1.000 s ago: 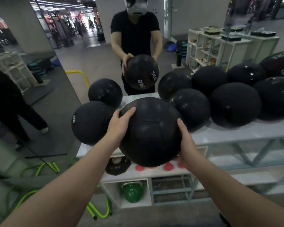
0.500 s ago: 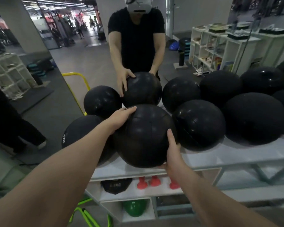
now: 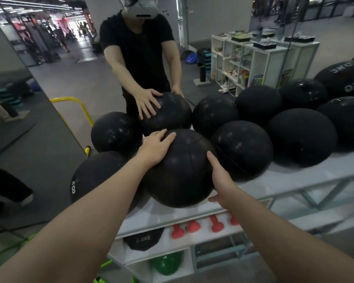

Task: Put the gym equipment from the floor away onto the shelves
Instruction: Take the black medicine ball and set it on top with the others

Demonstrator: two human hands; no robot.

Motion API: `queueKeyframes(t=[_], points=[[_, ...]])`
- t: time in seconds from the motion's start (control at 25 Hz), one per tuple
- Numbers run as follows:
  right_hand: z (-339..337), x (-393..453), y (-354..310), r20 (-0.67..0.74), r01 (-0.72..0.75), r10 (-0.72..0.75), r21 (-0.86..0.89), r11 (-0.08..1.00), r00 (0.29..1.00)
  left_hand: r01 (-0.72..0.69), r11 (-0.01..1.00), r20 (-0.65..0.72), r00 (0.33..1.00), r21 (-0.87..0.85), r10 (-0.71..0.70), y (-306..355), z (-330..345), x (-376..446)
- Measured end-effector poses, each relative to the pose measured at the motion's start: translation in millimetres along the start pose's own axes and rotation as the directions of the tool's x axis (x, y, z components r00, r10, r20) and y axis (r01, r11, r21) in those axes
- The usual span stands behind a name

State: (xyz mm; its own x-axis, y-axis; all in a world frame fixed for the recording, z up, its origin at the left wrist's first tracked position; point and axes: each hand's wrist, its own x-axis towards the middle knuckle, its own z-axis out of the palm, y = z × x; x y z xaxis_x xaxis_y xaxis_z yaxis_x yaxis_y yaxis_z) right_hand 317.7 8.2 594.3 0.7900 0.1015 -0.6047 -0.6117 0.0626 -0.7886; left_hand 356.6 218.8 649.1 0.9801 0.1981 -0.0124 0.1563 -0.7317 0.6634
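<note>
Large matte black stitched medicine ball (image 3: pixel 182 170) sitting on the front edge of the white top shelf (image 3: pixel 307 176), pressed between two bare hands. Left hand (image 3: pixel 155 149) spread flat over the ball's upper face at about 10 o'clock, fingers reaching toward the seam cross on top. Right hand (image 3: pixel 220 176) cupped along the ball's side at about 4 o'clock, thumb below near the shelf edge. Both grips wide and open-palmed, holding the ball between them.

At 9 o'clock of that ball, touching it, a black rubber ball marked with a white "8" (image 3: pixel 94 180). At 3 o'clock, just beside it, another glossy black ball (image 3: pixel 243 150), with more black balls crowding the shelf out toward 2 o'clock.

Straight ahead at 12 o'clock, a mirror reflection of the person in a black T-shirt (image 3: pixel 139 48), hands on the mirrored ball.

On the lower shelf at 6 o'clock, small red dumbbells (image 3: pixel 194 226) and a black weight plate (image 3: pixel 143 240); beneath, a green rounded weight (image 3: pixel 168 263).
</note>
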Motion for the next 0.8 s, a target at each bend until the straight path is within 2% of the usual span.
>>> queueKeyframes(t=[0.16,0.28,0.4,0.52,0.68,0.8], points=[[-13,-25,-4,-0.073,0.057,-0.063,-0.092,0.994,0.995,-0.059,0.996,-0.073,0.995,0.066,0.064,4,6,-5],[-25,-40,6,-0.127,0.118,-0.131,-0.107,0.987,0.983,-0.135,0.987,-0.113,0.983,0.088,0.145,18,11,-18],[-38,-54,20,-0.165,0.119,-0.134,-0.098,0.988,0.977,-0.179,0.98,-0.131,0.973,0.083,0.189,33,12,-34],[-55,-68,34,-0.199,0.097,-0.109,-0.072,0.993,0.974,-0.324,0.932,-0.18,0.919,0.164,0.351,51,18,-55],[-111,-90,57,-0.272,0.111,-0.118,-0.041,0.993,0.955,-0.536,0.84,-0.107,0.833,0.087,0.542,95,59,-107],[-170,-106,82,-0.314,0.095,-0.073,0.055,0.994,0.947,-0.627,0.778,-0.006,0.778,0.032,0.628,122,113,-142]])
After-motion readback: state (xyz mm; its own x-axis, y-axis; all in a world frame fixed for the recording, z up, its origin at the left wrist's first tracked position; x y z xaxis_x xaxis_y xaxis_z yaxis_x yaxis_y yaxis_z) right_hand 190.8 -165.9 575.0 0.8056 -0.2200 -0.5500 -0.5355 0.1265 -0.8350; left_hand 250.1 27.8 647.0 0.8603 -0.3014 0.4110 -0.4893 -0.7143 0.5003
